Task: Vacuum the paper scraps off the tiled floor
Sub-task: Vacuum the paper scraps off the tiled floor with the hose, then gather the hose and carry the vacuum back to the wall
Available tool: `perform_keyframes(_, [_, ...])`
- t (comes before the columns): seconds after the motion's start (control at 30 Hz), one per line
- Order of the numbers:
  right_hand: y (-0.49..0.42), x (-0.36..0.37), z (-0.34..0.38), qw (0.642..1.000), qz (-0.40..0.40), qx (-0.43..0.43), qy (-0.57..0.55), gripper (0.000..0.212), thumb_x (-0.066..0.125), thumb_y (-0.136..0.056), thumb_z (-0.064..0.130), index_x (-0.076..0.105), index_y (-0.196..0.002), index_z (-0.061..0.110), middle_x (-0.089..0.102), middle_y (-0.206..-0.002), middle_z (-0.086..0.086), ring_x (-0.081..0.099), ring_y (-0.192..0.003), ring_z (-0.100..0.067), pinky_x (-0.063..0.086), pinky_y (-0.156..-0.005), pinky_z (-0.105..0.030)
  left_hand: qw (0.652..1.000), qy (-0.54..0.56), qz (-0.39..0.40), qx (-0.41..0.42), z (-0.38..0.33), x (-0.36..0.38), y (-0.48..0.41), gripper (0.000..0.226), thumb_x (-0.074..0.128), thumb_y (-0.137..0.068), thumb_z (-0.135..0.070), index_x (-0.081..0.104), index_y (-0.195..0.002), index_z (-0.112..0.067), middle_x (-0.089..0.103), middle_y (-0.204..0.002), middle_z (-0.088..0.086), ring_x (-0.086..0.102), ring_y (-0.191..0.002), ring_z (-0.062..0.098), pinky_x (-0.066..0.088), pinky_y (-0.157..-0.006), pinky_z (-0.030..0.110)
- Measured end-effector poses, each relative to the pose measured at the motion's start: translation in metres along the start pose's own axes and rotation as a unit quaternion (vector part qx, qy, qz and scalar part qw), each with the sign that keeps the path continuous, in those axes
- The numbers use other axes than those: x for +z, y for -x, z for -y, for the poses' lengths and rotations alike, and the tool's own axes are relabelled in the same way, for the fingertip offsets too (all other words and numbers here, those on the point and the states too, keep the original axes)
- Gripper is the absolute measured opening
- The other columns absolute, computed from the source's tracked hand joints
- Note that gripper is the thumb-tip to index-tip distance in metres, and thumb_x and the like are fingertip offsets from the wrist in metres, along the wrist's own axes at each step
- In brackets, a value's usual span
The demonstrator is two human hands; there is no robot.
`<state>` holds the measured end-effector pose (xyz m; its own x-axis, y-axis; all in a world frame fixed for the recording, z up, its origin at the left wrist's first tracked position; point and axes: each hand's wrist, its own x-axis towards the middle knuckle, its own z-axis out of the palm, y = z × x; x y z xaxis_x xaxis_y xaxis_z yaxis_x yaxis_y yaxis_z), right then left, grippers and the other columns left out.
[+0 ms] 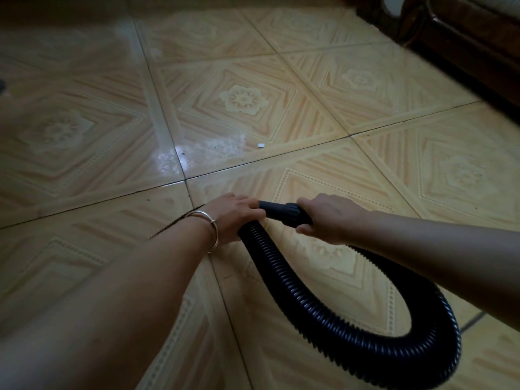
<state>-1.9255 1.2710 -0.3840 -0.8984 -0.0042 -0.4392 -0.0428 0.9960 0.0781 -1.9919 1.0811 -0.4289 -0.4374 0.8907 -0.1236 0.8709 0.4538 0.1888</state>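
Left hand (235, 216) and right hand (330, 218) grip the vacuum hose (267, 257), paper scrap (261, 145) lying beyond them.

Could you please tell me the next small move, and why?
Probably carry the black corrugated vacuum hose forward to the small white paper scrap: it lies on the yellow tiled floor beyond both hands, while the left hand and right hand grip its end.

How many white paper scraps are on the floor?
1. The small white paper scrap lies on the beige patterned tile floor, beyond the black ribbed vacuum hose; others may be hidden.
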Motion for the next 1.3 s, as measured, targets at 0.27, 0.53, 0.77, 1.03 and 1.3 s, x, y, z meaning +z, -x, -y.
perform_keyframes(0.27, [-0.057,-0.017,-0.012,0.993,-0.061,0.089,-0.039,0.038,0.056,-0.094,0.037,0.053,-0.122,0.011,0.057,-0.112,-0.009,0.057,-0.101,-0.029,0.039,-0.069,-0.032,0.998,-0.033,-0.024,-0.055,0.018,0.002,-0.009,0.027,0.058,-0.086,-0.023,0.054,-0.113,-0.018,0.050,-0.118,0.003,0.046,-0.111,0.022,0.035,-0.089,0.032])
perform_keyframes(0.53, [-0.116,-0.029,-0.038,0.988,-0.094,0.115,-0.030,0.038,0.056,-0.093,0.037,0.055,-0.120,0.010,0.048,-0.088,-0.005,0.052,-0.081,-0.023,0.041,-0.065,-0.033,0.980,-0.170,-0.071,-0.081,0.034,-0.007,-0.011,0.049,0.088,-0.037,-0.032,0.064,-0.078,-0.019,0.062,-0.077,0.000,0.061,-0.075,0.024,0.048,-0.061,0.028])
perform_keyframes(0.77, [-0.123,-0.016,-0.042,0.989,-0.108,0.059,-0.086,0.036,0.055,-0.094,0.032,0.052,-0.122,0.009,0.051,-0.096,-0.008,0.055,-0.089,-0.028,0.037,-0.067,-0.033,0.975,-0.175,-0.034,-0.132,0.030,-0.015,-0.007,0.036,0.076,-0.057,-0.034,0.063,-0.085,-0.016,0.060,-0.084,0.003,0.060,-0.071,0.026,0.041,-0.052,0.028])
perform_keyframes(1.03, [-0.052,0.012,-0.009,0.982,-0.013,0.045,-0.181,0.038,0.058,-0.092,0.028,0.045,-0.122,0.008,0.056,-0.116,-0.013,0.057,-0.104,-0.033,0.035,-0.070,-0.031,0.947,0.041,0.009,-0.317,-0.007,-0.003,0.033,0.041,0.058,-0.082,-0.005,0.052,-0.117,-0.025,0.045,-0.127,-0.004,0.060,-0.095,0.033,0.048,-0.076,0.036])
perform_keyframes(1.3, [0.017,-0.018,0.021,0.949,0.112,0.110,-0.274,0.028,0.068,-0.081,0.022,0.047,-0.097,0.011,0.045,-0.072,0.000,0.051,-0.069,-0.020,0.033,-0.047,-0.025,0.725,0.418,-0.129,-0.532,-0.064,-0.065,0.063,0.049,0.039,-0.087,0.010,0.071,-0.089,-0.026,0.024,-0.154,0.006,0.032,-0.137,0.022,0.029,-0.107,0.021])
